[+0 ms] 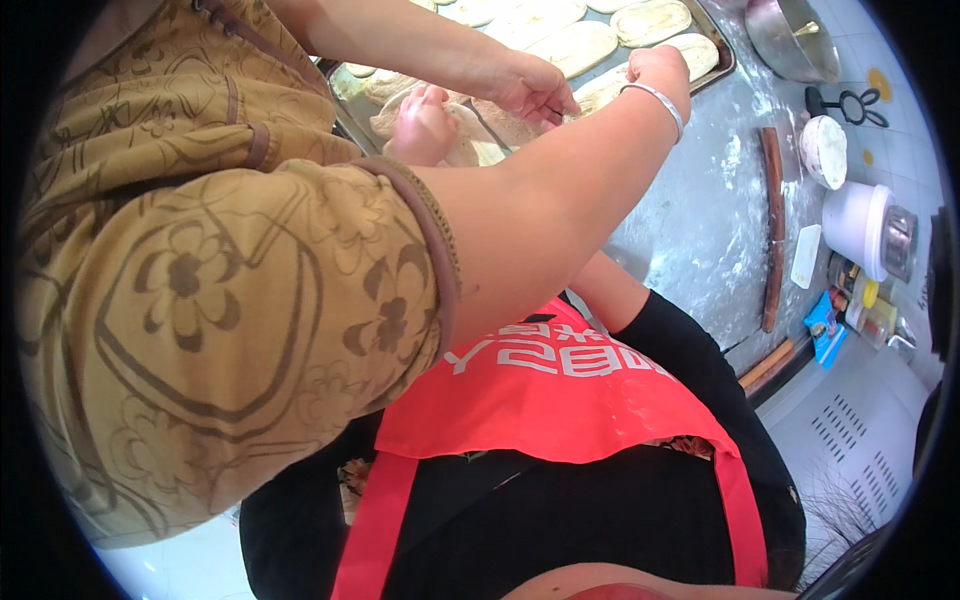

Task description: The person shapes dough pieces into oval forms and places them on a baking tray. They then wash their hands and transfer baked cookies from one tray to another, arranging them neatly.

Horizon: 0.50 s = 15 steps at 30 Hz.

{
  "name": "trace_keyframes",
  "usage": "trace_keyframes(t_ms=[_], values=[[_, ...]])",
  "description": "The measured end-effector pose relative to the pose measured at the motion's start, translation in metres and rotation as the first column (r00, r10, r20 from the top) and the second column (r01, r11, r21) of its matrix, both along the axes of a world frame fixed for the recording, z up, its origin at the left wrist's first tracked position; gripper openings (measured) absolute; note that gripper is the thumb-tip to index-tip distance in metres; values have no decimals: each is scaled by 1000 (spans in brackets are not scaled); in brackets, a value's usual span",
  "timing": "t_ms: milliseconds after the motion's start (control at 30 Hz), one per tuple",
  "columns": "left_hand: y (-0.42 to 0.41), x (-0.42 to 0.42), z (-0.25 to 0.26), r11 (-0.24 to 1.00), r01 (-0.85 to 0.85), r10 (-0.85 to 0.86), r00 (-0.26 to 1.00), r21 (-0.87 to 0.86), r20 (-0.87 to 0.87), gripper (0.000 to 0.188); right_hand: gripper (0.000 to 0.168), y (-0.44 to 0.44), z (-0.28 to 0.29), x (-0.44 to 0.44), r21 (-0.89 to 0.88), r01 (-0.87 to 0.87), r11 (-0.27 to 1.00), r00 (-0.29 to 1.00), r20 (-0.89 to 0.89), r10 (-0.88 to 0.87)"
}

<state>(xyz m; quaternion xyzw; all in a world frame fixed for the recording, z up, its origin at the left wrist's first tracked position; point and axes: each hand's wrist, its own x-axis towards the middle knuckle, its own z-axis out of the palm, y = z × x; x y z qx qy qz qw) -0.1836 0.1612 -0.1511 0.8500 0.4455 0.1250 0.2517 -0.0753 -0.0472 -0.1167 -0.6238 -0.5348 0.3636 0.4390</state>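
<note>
A hand that appears to be my left hand [424, 129] rests against a flat piece of dough [471, 136], its fingers curled. Whether it grips the dough cannot be told. A co-worker's bare arm crosses in front of me and covers its wrist. My right forearm [611, 289] goes behind that same arm, so my right hand is out of sight. The co-worker's left hand [536, 94] pinches at the edge of an oval dough piece [600, 91]. Beyond it, the co-worker's right hand [660, 66], with a bangle above it, is closed at the dough's other end.
A baking tray [724, 58] carries several oval dough pieces. On the floury metal worktop [697, 180] lies a wooden rolling pin [772, 229]. Along the wall stand a metal bowl [787, 45], a floury bowl [823, 152], a white tub [855, 225] and jars. The co-worker's patterned sleeve [247, 315] crowds my left.
</note>
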Motion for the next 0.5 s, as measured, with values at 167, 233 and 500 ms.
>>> trace_keyframes(t_ms=[167, 233, 500], values=[[2, 3, 0, 994, 53, -41, 991, 95, -125, 18, 38, 8, 1, -1, 12, -12, 1000, 996, -89, 13], [0, 7, 3, 995, 42, -26, 986, 94, -162, 19, 37, 11, -2, -2, 15, -11, 1000, 993, -121, 13], [-9, 4, 12, 996, -81, 93, 934, 49, -346, 20, 34, 16, 11, 3, 38, 37, 999, 996, -84, -33]])
